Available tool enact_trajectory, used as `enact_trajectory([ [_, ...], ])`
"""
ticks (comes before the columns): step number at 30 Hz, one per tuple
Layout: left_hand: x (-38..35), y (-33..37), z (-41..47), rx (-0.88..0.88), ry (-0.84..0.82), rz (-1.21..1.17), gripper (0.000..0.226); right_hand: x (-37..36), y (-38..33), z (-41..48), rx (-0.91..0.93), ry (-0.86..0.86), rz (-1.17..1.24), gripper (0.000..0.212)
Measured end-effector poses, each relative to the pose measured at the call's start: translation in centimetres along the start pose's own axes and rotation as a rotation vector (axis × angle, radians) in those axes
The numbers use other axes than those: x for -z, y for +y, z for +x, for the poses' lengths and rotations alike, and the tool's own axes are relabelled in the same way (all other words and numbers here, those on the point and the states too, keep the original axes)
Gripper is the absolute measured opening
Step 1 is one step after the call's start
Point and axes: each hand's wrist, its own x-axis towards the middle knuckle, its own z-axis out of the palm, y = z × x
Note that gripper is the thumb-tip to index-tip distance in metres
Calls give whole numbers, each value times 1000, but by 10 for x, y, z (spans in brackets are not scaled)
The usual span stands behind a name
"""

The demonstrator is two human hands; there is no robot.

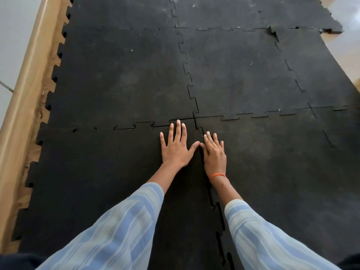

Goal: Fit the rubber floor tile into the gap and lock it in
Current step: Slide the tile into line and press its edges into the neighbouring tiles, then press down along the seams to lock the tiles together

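Observation:
A black rubber floor tile (101,172) with jigsaw edges lies at the near left, set among other black tiles. My left hand (176,147) lies flat on its far right corner, fingers spread, fingertips at the far seam. My right hand (214,152), with an orange band on the wrist, lies flat across the right seam, partly on the neighbouring tile (282,182). Thin gaps show along the far seam (136,126) to the left of my left hand and along the right seam (220,221) between my forearms. Both thumbs touch each other.
Joined black tiles (124,75) cover the floor ahead. One tile corner (272,32) at the far right sticks up. Bare tan floor and a beige skirting (25,98) run along the left edge. Pale floor shows at the far right (342,47).

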Motion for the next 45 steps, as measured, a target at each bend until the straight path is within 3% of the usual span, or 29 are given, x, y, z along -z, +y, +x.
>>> enact_trajectory([
  [5, -3, 11, 17, -12, 16, -19, 73, -2, 0, 0, 11, 52, -37, 39],
  [10, 8, 3, 16, -93, -102, -36, 74, 4, -3, 1, 9, -20, -87, 40],
  [13, -5, -7, -32, -207, 1, 45, 75, 19, -2, 7, 14, -107, -90, 41],
  [20, -45, 12, -140, -504, -72, 251, 108, 38, -13, 15, -63, -301, -169, 44],
  [23, -48, 15, -158, -525, -120, 285, 116, 40, -16, 17, -79, -339, -178, 45],
  [28, -41, 42, -171, -406, -146, 189, 89, 41, -19, 15, -97, -343, -153, 47],
  [31, -37, 50, -171, -368, -166, 200, 87, 43, -16, 12, -76, -348, -150, 48],
  [36, -35, 48, -171, -445, -101, 218, 79, 36, -17, 8, -73, -222, -116, 42],
  [45, -33, 46, -167, -546, -9, 241, 72, 27, -21, 10, -39, -152, -194, 33],
])
